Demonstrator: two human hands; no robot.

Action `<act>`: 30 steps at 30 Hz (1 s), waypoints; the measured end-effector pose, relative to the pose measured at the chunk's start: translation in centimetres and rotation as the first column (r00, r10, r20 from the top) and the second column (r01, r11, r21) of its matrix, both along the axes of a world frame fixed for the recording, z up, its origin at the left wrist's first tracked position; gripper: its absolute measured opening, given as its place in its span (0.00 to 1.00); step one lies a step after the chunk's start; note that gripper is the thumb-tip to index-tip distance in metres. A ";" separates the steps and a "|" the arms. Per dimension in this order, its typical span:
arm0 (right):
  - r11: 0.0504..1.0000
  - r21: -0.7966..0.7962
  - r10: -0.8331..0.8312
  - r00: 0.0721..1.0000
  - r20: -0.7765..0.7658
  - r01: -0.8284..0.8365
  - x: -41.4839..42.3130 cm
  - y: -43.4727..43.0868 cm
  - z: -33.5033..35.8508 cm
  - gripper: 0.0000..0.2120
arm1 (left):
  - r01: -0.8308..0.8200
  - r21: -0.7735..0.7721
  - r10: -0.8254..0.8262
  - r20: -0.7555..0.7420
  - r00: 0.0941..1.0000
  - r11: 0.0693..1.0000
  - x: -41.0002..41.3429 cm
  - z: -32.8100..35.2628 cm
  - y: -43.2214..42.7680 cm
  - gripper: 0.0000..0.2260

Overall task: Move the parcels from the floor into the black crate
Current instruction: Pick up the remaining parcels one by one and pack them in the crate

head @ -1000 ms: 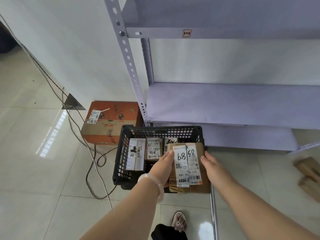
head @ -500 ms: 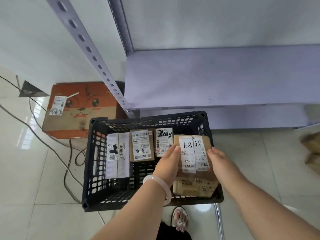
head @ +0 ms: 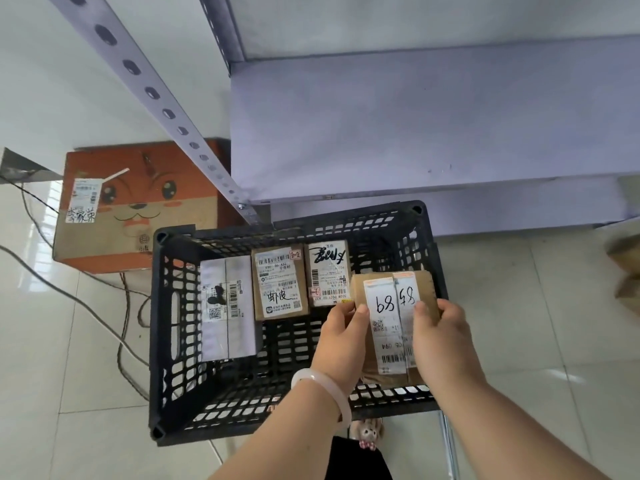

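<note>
Here, I see both hands gripping one brown parcel (head: 394,306) in the right half of the black crate (head: 162,341), at lower centre of the frame. The left hand (head: 341,344) clasps its left edge and the right hand (head: 441,337) its right edge, fingers curled over the top face. I judge the two-sided grip keeps the parcel level as it goes into the free slot against the crate's right wall.

Three parcels already stand in the upper-left half of the crate: a grey-white parcel (head: 228,306) nearest the left wall, a labelled brown box (head: 280,282) beside it, and a smaller labelled box (head: 327,271) next in line. Placing them side by side leaves floor space open at the near end.

The held parcel is kraft cardboard, taped, with a white label bearing handwritten digits. The crate is rigid black plastic with a lattice of rectangular holes. It sits on glossy pale tiles. An orange printed carton (head: 138,206) stands at centre left.
</note>
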State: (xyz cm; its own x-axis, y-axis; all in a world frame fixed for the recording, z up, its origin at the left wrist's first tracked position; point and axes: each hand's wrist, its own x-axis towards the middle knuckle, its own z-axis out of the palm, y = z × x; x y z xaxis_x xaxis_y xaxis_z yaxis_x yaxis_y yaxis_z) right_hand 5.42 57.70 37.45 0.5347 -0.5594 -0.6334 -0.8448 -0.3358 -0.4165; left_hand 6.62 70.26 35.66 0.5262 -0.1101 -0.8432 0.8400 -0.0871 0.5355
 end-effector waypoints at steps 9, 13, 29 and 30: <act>0.997 -0.079 -0.006 0.999 -0.054 0.001 0.4 2.5 0.1 0.29 | 0.122 0.033 -0.122 0.012 0.992 0.992 1.3 0.1 0.8 0.22; 0.989 -0.144 -0.046 0.998 -0.037 0.040 0.0 3.3 -0.6 0.30 | 0.145 0.012 -0.145 0.017 0.989 0.989 1.1 0.2 1.3 0.15; 0.986 -0.122 -0.110 0.993 0.039 0.114 -2.2 5.4 -1.8 0.29 | 0.122 -0.098 -0.127 -0.042 0.991 0.988 -0.4 -2.6 3.1 0.22; 0.987 -0.101 -0.121 0.992 0.028 0.124 -2.0 5.2 -1.9 0.29 | 0.140 -0.096 -0.144 -0.041 0.989 0.986 -0.4 -2.6 3.1 0.23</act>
